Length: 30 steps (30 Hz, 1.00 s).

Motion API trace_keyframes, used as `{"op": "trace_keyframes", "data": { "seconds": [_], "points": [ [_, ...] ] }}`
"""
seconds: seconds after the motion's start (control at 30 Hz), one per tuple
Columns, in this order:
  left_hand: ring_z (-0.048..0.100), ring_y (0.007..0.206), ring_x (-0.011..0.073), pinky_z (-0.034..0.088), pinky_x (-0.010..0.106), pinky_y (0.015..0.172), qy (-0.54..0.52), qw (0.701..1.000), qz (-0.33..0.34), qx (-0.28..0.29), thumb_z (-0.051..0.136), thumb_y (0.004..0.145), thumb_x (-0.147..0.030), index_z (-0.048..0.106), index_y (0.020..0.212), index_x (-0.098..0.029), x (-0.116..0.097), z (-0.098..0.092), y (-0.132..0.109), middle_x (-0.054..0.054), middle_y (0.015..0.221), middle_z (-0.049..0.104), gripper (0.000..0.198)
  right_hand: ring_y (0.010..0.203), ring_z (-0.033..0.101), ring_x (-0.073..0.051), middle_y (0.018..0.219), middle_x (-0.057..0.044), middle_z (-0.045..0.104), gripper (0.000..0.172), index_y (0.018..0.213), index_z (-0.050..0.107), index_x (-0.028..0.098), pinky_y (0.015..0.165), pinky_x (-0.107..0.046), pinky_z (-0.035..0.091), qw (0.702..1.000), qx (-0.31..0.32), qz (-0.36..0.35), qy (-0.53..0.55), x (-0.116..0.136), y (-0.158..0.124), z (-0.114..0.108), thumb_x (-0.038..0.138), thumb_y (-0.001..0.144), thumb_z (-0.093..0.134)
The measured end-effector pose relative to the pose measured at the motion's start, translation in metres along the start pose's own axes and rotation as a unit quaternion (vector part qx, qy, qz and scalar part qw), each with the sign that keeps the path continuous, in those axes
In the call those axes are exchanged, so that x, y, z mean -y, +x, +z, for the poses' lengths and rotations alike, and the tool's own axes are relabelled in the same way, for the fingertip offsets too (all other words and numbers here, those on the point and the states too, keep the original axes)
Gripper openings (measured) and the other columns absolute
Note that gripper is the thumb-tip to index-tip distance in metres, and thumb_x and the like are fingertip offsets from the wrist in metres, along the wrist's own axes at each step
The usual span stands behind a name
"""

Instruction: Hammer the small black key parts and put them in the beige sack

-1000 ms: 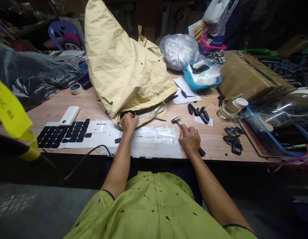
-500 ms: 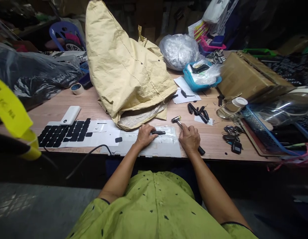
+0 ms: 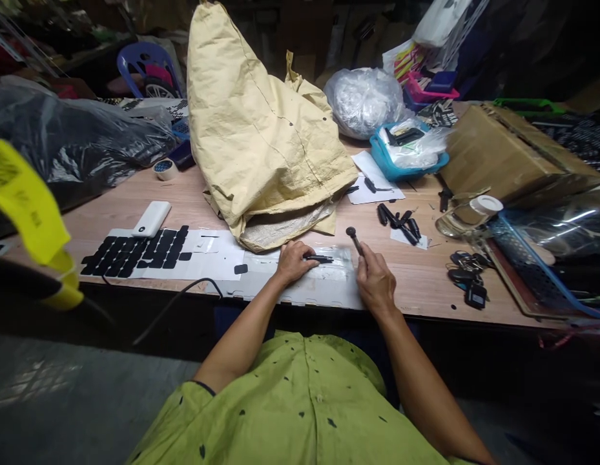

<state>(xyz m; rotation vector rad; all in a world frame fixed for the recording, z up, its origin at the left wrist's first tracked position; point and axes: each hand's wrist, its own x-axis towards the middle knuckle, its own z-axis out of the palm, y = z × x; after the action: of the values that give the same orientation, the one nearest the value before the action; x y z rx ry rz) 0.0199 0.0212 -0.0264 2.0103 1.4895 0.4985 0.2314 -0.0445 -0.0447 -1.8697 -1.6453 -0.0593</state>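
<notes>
My right hand (image 3: 376, 283) is wrapped round the handle of a small hammer (image 3: 352, 235), whose head points away from me above the table. My left hand (image 3: 294, 261) rests closed on the work sheet, its fingers on a slim black part (image 3: 320, 258) that sticks out to the right. Under the part lies clear plastic over a pale grey board (image 3: 323, 290) at the table's front edge. A single black rounded piece (image 3: 240, 268) sits left of my left hand. Farther left, rows of black rounded pieces (image 3: 116, 256) cover a white sheet (image 3: 215, 263).
A large beige sack (image 3: 265, 129) stands behind my left hand. Several black parts (image 3: 401, 223) lie beyond my right hand, with keys (image 3: 469, 281) to their right. A blue basket (image 3: 537, 265), a carton (image 3: 498, 152), a teal basket (image 3: 391, 165) and a white power bank (image 3: 153, 218) surround the work spot.
My right hand has turned and raised the hammer, so its head now shows end-on. My left hand stays at the black part. The whole view has shifted slightly.
</notes>
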Motion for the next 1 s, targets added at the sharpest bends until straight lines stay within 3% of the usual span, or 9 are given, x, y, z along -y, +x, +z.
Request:
{"op": "trace_keyframes", "data": {
  "seconds": [0.13, 0.23, 0.53, 0.73, 0.9, 1.0],
  "points": [
    [0.056, 0.104, 0.0239, 0.039, 0.039, 0.094, 0.001, 1.0, 0.001, 0.003, 0.082, 0.079, -0.031, 0.076, 0.091, -0.026, -0.001, 0.002, 0.0, 0.001, 0.099, 0.07, 0.014, 0.106, 0.066, -0.022, 0.115, -0.009, 0.072, 0.044, 0.139, 0.061, 0.026, 0.089, -0.034, 0.054, 0.984, 0.046, -0.067, 0.16, 0.03, -0.027, -0.001, 0.03, 0.102, 0.038],
    [0.056, 0.102, 0.0231, 0.039, 0.038, 0.093, 0.011, 1.0, -0.004, 0.006, 0.082, 0.079, -0.031, 0.076, 0.089, -0.025, -0.001, 0.003, 0.0, 0.001, 0.097, 0.07, 0.014, 0.103, 0.068, -0.02, 0.112, -0.008, 0.073, 0.044, 0.14, 0.061, 0.027, 0.089, -0.033, 0.055, 0.973, 0.081, -0.076, 0.201, 0.043, -0.041, 0.002, 0.027, 0.102, 0.038],
    [0.055, 0.102, 0.0226, 0.038, 0.038, 0.092, 0.011, 1.0, -0.006, 0.008, 0.082, 0.079, -0.031, 0.075, 0.088, -0.025, -0.003, 0.004, 0.001, 0.001, 0.098, 0.07, 0.012, 0.086, 0.067, -0.02, 0.094, -0.007, 0.069, 0.047, 0.143, 0.06, 0.029, 0.079, -0.031, 0.055, 0.983, 0.097, -0.056, 0.148, 0.043, -0.046, -0.001, 0.025, 0.101, 0.039],
    [0.056, 0.104, 0.0239, 0.039, 0.04, 0.096, -0.006, 1.0, -0.001, 0.002, 0.082, 0.078, -0.031, 0.076, 0.089, -0.026, -0.002, 0.004, 0.0, 0.001, 0.099, 0.071, 0.013, 0.101, 0.067, -0.022, 0.108, -0.009, 0.071, 0.048, 0.146, 0.056, 0.028, 0.088, -0.033, 0.055, 0.987, 0.078, -0.047, 0.133, 0.044, -0.041, -0.01, 0.025, 0.101, 0.039],
    [0.055, 0.103, 0.0248, 0.04, 0.041, 0.095, -0.008, 1.0, 0.007, 0.0, 0.082, 0.078, -0.033, 0.076, 0.088, -0.027, 0.001, 0.006, 0.001, 0.002, 0.098, 0.072, 0.013, 0.097, 0.068, -0.022, 0.103, -0.008, 0.072, 0.047, 0.14, 0.062, 0.029, 0.085, -0.034, 0.056, 0.986, 0.104, -0.027, 0.126, 0.039, -0.044, -0.01, 0.025, 0.1, 0.038],
    [0.055, 0.102, 0.0245, 0.039, 0.04, 0.095, -0.005, 1.0, 0.006, 0.0, 0.081, 0.078, -0.033, 0.076, 0.09, -0.026, 0.0, 0.005, 0.001, 0.002, 0.098, 0.071, 0.014, 0.097, 0.066, -0.022, 0.104, -0.008, 0.071, 0.048, 0.14, 0.061, 0.028, 0.083, -0.032, 0.054, 0.991, 0.083, -0.022, 0.104, 0.032, -0.036, -0.01, 0.026, 0.1, 0.036]
  ]
}}
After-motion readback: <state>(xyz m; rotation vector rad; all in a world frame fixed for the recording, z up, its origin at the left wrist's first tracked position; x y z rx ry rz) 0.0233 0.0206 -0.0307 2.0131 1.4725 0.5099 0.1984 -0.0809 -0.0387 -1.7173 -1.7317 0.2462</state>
